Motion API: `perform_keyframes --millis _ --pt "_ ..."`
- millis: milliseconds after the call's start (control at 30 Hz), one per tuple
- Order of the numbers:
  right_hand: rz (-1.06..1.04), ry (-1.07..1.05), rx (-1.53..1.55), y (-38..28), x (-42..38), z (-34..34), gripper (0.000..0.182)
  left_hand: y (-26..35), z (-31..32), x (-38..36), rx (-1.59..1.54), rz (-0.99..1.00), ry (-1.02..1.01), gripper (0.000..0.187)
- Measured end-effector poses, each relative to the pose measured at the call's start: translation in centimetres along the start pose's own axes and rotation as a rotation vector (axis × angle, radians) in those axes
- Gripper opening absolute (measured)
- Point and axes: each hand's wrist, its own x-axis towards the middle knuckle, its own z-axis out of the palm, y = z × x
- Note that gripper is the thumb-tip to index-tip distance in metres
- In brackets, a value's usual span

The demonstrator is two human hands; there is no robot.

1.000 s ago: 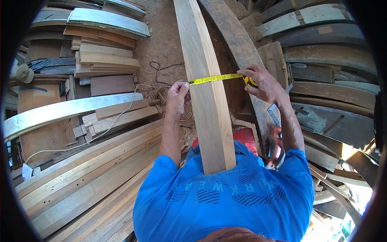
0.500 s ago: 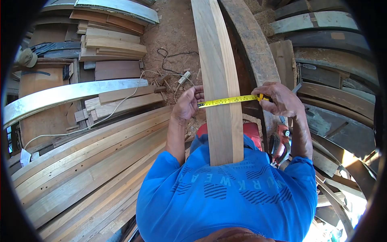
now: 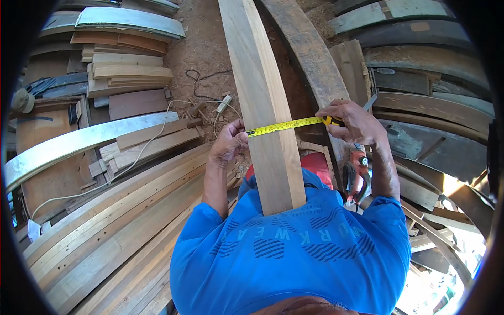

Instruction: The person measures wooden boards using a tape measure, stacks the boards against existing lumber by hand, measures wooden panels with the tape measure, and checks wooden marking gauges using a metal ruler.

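- the left hand (image 3: pixel 229 140) pinches the hooked end of the yellow tape measure (image 3: pixel 281 126) against the left edge of the long pale plank (image 3: pixel 265 115); its grip is clenched on the tape tip.
- the right hand (image 3: pixel 356 125) is closed around the tape's case, just past the plank's right edge, pulling the blade taut across the face of the board.
- the plank runs from the person's chest, over the blue shirt (image 3: pixel 294 257), away up the view, slightly curved; the tape lies flat across it, square to its length.
- against the picture from a second ago, the tape has come nearer to the body along the plank, and since half a second ago it has held much the same crossing line; both hands have kept their holds throughout.
- judging from that, a second width reading is being taken at a new station along the board, with the tape now settled rather than sliding.
- the right hand has closed further over the case, so less of the yellow and black body shows now.
- to the left lie stacked planks (image 3: pixel 126 210) and a curved grey board (image 3: pixel 79 144), with a white cable (image 3: pixel 152 142) trailing over them.
- a red power tool (image 3: pixel 359 176) sits on the ground below the right forearm, near dark curved timbers (image 3: pixel 436 110).
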Motion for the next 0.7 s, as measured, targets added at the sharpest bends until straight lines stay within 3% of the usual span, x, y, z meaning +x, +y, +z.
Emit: perform_keyframes --millis 500,633,700 --pt "0.04 -0.024 0.008 -0.7 -0.4 -0.3 0.043 -1.1 -1.5 0.2 0.051 0.017 -0.026 0.067" --pt "-0.082 0.022 0.096 0.3 -0.2 0.1 0.038 -2.1 0.1 0.8 -0.162 0.122 -0.003 0.071" --pt "-0.006 0.075 0.308 0.2 -0.5 0.9 0.036 -2.9 0.7 1.6 -0.249 0.159 -0.055 0.075"
